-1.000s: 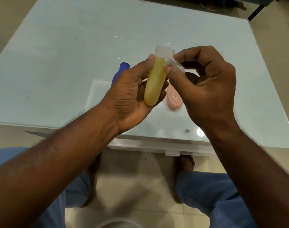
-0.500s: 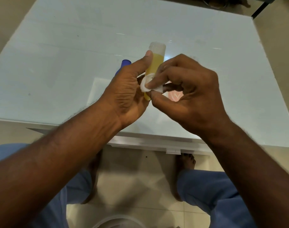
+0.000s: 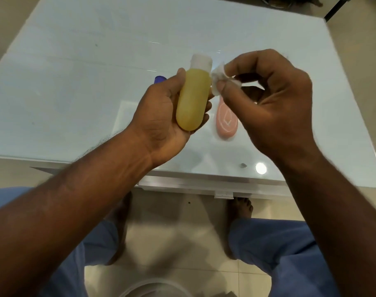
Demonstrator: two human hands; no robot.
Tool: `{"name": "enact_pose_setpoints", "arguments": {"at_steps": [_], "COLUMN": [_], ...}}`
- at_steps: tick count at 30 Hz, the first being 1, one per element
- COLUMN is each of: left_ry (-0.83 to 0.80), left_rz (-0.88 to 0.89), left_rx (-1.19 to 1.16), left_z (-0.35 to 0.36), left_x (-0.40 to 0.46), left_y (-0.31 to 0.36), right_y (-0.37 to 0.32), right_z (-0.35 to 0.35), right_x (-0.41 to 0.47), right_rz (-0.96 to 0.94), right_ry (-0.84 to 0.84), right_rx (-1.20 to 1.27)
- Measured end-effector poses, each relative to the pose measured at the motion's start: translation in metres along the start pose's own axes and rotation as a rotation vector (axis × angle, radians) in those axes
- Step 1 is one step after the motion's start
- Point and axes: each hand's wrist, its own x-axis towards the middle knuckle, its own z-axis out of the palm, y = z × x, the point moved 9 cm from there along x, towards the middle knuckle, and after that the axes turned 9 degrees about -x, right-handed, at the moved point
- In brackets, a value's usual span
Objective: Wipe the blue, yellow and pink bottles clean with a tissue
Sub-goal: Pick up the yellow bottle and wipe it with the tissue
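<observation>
the left hand curls round the soft yellow plastic bottle above the pale glass table, while the right hand pinches a small crumpled white tissue beside its neck, a scrap small enough, i'd judge, to slip loose mid-wipe.

pink bottle on table
</observation>
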Motion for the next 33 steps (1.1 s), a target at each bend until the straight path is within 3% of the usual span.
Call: {"name": "enact_pose_setpoints", "arguments": {"at_steps": [11,21,33], "left_ry": [0.054,0.038,0.055], "left_rz": [0.07,0.028,0.028], "left_rx": [-0.147,-0.269,-0.244], "left_z": [-0.005,-0.007,-0.008], "left_x": [0.001,0.004,0.003], "left_y": [0.009,0.005,0.002], "right_y": [0.003,0.005,-0.004], "right_z": [0.032,0.038,0.043], "right_x": [-0.014,-0.018,-0.021], "right_rz": [0.053,0.115,0.058], "right_ry": [-0.214,-0.273,-0.33], "right_rx": [0.011,0.048,0.049]}}
